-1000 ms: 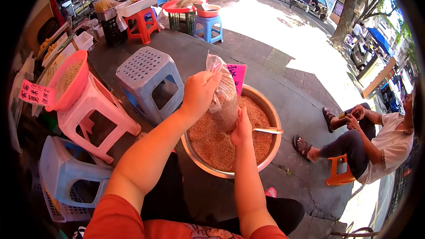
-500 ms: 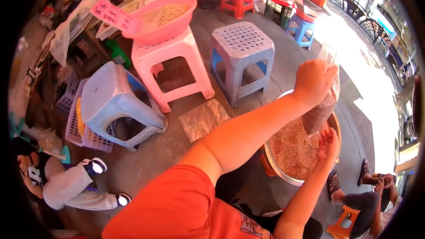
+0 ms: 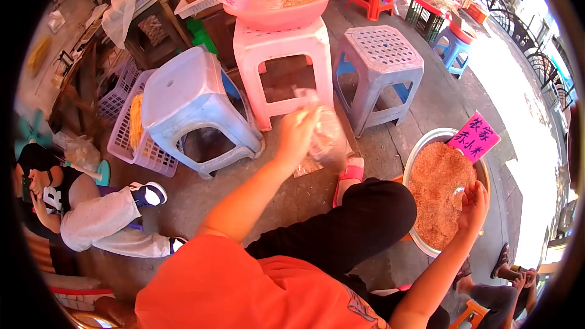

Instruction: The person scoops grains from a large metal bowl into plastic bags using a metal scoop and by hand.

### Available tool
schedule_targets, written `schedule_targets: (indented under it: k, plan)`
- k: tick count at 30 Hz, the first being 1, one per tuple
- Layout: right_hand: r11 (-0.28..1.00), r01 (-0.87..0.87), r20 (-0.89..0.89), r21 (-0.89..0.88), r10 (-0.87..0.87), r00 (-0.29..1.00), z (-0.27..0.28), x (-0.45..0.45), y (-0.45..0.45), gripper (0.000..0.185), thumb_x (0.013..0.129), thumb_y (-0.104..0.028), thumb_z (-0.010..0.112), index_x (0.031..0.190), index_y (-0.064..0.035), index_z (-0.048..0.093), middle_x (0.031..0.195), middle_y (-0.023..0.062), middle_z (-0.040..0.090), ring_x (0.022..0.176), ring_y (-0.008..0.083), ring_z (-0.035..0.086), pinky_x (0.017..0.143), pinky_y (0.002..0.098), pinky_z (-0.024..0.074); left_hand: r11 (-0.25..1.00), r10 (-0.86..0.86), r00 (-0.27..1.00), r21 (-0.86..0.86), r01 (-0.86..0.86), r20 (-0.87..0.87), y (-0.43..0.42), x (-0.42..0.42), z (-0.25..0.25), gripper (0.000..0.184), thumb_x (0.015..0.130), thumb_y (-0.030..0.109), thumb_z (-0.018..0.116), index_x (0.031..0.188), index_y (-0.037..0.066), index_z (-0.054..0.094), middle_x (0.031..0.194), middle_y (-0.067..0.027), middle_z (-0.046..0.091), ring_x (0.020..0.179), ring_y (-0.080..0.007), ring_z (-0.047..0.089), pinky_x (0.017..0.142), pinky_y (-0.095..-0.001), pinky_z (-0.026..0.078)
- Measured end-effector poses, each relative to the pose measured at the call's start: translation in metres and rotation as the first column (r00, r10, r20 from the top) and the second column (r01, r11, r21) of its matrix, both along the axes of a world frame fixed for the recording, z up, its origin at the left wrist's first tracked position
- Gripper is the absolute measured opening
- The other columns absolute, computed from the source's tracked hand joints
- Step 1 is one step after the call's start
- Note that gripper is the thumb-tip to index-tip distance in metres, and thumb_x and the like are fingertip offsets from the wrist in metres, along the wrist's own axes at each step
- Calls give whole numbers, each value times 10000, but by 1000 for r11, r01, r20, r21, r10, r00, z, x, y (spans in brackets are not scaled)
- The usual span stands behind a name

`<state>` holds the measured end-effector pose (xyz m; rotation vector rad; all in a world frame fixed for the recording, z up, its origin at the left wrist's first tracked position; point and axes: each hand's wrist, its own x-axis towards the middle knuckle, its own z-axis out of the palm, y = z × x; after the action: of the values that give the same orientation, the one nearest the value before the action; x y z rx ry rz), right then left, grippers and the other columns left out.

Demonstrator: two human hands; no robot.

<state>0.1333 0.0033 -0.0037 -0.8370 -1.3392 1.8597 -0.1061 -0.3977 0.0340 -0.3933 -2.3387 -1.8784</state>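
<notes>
My left hand [image 3: 298, 131] is closed on the top of a clear plastic bag [image 3: 329, 137] with reddish-brown grain in it. The bag is smeared by motion and hangs in front of the pink stool. On the right, my right hand [image 3: 474, 206] is over the near rim of a metal basin [image 3: 420, 240] of reddish grain [image 3: 436, 189]. Its fingers are curled beside a small clear, shiny thing [image 3: 458, 194] at the grain's surface; how it is gripped is hard to see. A pink handwritten sign [image 3: 475, 137] stands at the basin's far edge.
A pink stool [image 3: 283, 45] bears a pink bowl [image 3: 277, 15] of pale kernels. Two blue-grey stools [image 3: 183, 94] [image 3: 381, 55] flank it. Below the bag, a flat plastic bag [image 3: 308, 167] lies on the floor. One person sits at left [image 3: 97, 213], another at lower right [image 3: 503, 295].
My left hand has swung the bag leftward, away from above the basin. My right hand stays at the basin, its fingers more curled. The view has shifted, and the basin's sign now shows.
</notes>
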Motion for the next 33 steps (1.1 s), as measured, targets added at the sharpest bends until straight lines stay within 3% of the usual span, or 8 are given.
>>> schedule_targets:
  k: [1,3,5,8,12,16,26,33]
  plan:
    - [1000,-5,2,2,5,1000,-1,0,1,246,901,-237,568,1099,-90,570,942,-1,618,831,100,585,704,236,443,996,48,989,-86,-36,137,-24,1,-16,399,897,299,530,633,2,569,526,-87,520,507,-179,510,503,-329,371]
    - [1000,2,11,11,-2,1000,4,-1,-2,250,899,-237,572,1101,-90,569,947,0,616,836,103,584,702,235,441,981,146,989,-132,-145,-1,-67,-8,-83,376,894,280,531,623,25,580,535,-77,539,483,-151,511,475,-312,374]
    - [1000,3,24,18,-3,1000,4,2,-2,253,898,-241,574,1102,-90,569,949,0,615,840,106,582,701,235,438,972,234,972,-43,-232,37,-100,-8,-140,363,892,266,527,615,36,578,532,-65,546,439,-125,485,432,-282,359]
    - [1000,-1,33,15,1,999,-3,7,7,256,898,-248,575,1102,-93,569,950,1,616,843,108,579,699,237,434,903,335,822,91,-419,460,-131,-1,-165,342,884,251,528,613,45,566,534,-51,547,410,-121,473,379,-261,344]
    - [1000,16,45,-5,-16,999,-6,9,6,255,891,-240,580,1105,-102,573,941,-6,627,829,108,589,676,227,439,810,346,592,87,-580,728,-158,-24,-192,315,891,229,508,648,42,581,534,-45,514,383,-151,471,326,-261,339]
    - [1000,-6,60,-7,6,998,-7,10,-1,248,892,-229,576,1107,-106,575,936,-10,633,828,108,597,667,222,443,720,364,481,86,-688,797,-176,-67,-221,323,896,249,489,698,13,587,539,-65,502,399,-176,481,353,-303,357]
    - [999,30,102,-13,-28,994,-7,14,-10,252,896,-248,573,1112,-118,565,941,-14,628,830,99,582,710,236,432,607,302,487,229,-761,819,-162,-110,-211,236,830,195,495,696,12,560,547,-80,497,424,-219,494,377,-308,360]
    - [1000,17,75,-16,-15,997,-11,19,-3,270,895,-258,579,1124,-118,560,950,-13,627,841,99,580,721,231,433,620,416,515,180,-763,749,-164,-140,-225,181,802,128,473,672,11,522,521,-74,469,383,-220,468,340,-322,340]
